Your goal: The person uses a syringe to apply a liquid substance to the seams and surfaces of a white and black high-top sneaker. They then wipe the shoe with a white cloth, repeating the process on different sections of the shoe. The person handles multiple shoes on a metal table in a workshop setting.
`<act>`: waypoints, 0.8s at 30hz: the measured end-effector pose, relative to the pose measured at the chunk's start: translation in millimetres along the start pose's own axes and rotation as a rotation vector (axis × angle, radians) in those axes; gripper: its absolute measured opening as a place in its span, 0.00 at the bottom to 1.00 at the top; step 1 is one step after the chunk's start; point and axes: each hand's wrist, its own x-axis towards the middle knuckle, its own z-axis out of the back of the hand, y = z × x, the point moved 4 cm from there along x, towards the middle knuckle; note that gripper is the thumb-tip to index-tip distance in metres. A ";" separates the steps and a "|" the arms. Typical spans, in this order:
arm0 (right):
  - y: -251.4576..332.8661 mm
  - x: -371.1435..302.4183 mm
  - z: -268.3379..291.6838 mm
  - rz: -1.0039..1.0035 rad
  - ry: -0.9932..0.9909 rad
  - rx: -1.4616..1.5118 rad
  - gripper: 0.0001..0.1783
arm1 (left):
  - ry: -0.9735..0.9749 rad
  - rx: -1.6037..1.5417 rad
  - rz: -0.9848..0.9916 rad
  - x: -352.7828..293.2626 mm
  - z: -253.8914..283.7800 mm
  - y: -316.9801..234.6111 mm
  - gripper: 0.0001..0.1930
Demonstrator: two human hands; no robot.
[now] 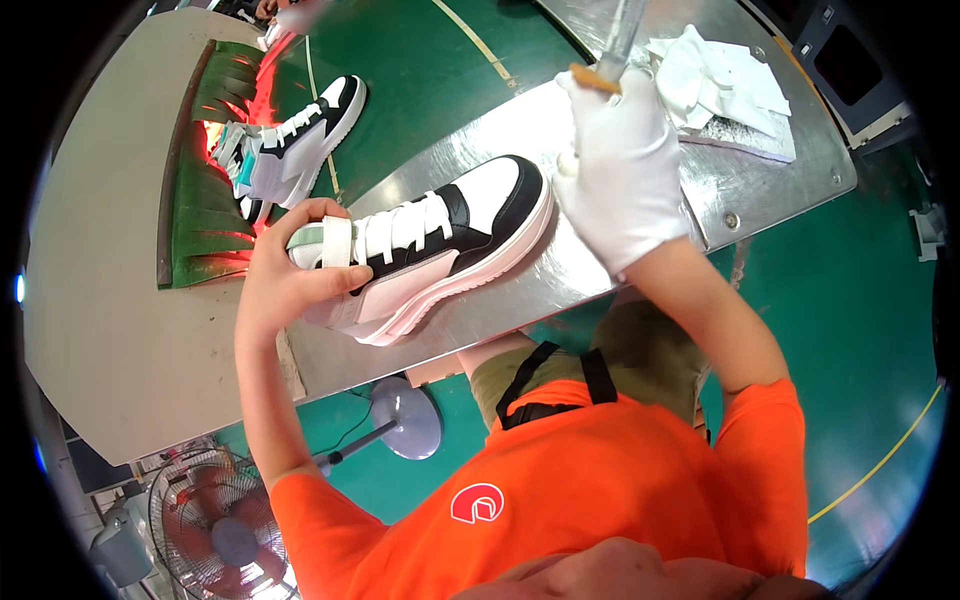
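Note:
A white, black and pale lilac high-top sneaker (425, 270) lies along the metal table, its toe pointing to the far right. My bare left hand (285, 265) grips it at the ankle, with the thumb on the strap and the fingers around the tongue. To the right of the toe, my right hand (625, 165), in a white glove, is closed around a slim clear tool (625, 40) with an orange-brown end. What kind of tool it is, I cannot tell. The glove is apart from the sneaker or just beside it.
A similar sneaker (305, 145) comes out through a green strip curtain (205, 190), red-lit behind, on the left. White cloths (715, 80) lie on a white block (755, 145) at the metal table's (580, 265) right. A fan (235, 540) stands at lower left.

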 end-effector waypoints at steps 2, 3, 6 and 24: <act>8.8 1.0 -4.2 -0.193 0.023 0.134 0.16 | 0.007 -0.015 0.006 1.4 0.6 -0.4 0.26; 13.6 3.1 -5.2 -0.192 -0.017 0.167 0.16 | 0.009 -0.025 0.012 2.1 0.5 -0.4 0.26; 22.5 6.4 -10.1 -0.094 -0.113 0.178 0.14 | 0.030 -0.022 0.055 3.4 0.2 -3.0 0.26; -83.3 -33.2 44.9 -0.356 0.269 0.399 0.53 | -0.462 0.257 0.007 179.1 67.9 25.8 0.28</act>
